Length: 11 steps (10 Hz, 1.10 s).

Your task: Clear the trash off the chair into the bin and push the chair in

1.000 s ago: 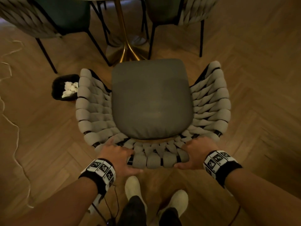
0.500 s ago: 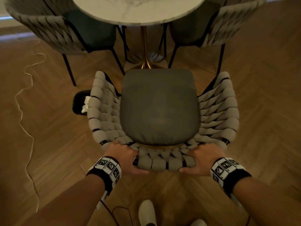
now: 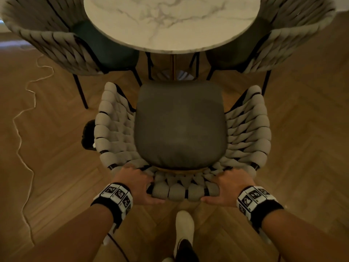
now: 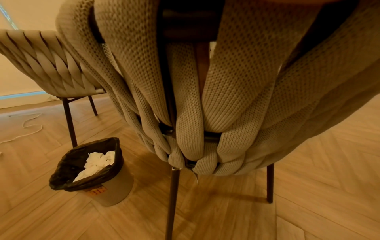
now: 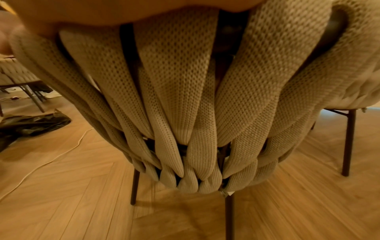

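Observation:
A chair [image 3: 180,125] with a dark grey seat cushion and a woven beige back [image 4: 236,91] stands in front of me, its seat bare. My left hand [image 3: 138,183] grips the top rim of the backrest on the left, thumb underneath. On the right, my right hand [image 3: 227,188] grips the same rim. The woven back [image 5: 185,97] fills the right wrist view. A small bin [image 4: 96,172] lined with a black bag holds crumpled white paper [image 4: 96,162]; it stands on the floor left of the chair, mostly hidden behind the armrest in the head view [image 3: 87,135].
A round marble table [image 3: 171,21] stands just beyond the chair's front edge. Two more woven chairs flank it, one left [image 3: 56,44] and one right [image 3: 283,40]. A white cord [image 3: 22,129] snakes across the wooden floor at left. A black bag [image 5: 26,125] lies on the floor.
The chair has slid forward toward the table with both hands still on the backrest. The bin has dropped behind the left armrest, and I have stepped forward.

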Motion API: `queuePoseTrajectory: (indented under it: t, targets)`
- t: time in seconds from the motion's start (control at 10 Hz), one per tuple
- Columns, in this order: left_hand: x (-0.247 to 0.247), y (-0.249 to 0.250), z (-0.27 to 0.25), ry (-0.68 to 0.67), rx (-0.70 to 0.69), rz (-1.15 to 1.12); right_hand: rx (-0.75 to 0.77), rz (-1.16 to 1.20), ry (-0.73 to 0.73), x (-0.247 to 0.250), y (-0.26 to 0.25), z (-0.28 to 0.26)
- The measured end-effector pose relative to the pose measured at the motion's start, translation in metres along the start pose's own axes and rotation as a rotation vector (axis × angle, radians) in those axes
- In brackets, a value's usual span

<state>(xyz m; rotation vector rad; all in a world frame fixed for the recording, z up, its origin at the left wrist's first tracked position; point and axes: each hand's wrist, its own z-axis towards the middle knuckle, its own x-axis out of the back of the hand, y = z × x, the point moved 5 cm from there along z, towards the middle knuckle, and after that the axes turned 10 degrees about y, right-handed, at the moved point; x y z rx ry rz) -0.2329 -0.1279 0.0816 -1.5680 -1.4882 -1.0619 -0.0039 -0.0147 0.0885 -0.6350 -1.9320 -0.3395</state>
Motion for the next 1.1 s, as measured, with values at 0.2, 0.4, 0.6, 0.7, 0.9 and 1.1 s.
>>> queuePoseTrajectory:
  t: [0.2,0.4,0.6,0.7,0.9,1.1]
  targets:
    - [0.016,-0.037,0.031,-0.025,0.029,-0.034,-0.019,0.030,-0.031,0.020,0.012,0.043]
    - [0.023,-0.047,0.038,0.004,-0.025,-0.080,0.000,0.103,-0.090,0.021,0.012,0.055]
    - [0.020,-0.049,0.038,-0.055,0.052,-0.069,-0.016,0.129,-0.073,0.017,0.010,0.055]
    - [0.022,-0.049,0.036,-0.112,0.128,-0.092,-0.054,0.133,-0.067,0.013,0.010,0.056]
    - [0.029,-0.045,0.016,-0.147,0.197,-0.292,-0.195,0.234,-0.221,0.027,0.006,0.050]
    - [0.066,-0.082,-0.038,-0.067,0.193,-0.376,-0.291,0.270,-0.180,0.044,-0.013,0.041]
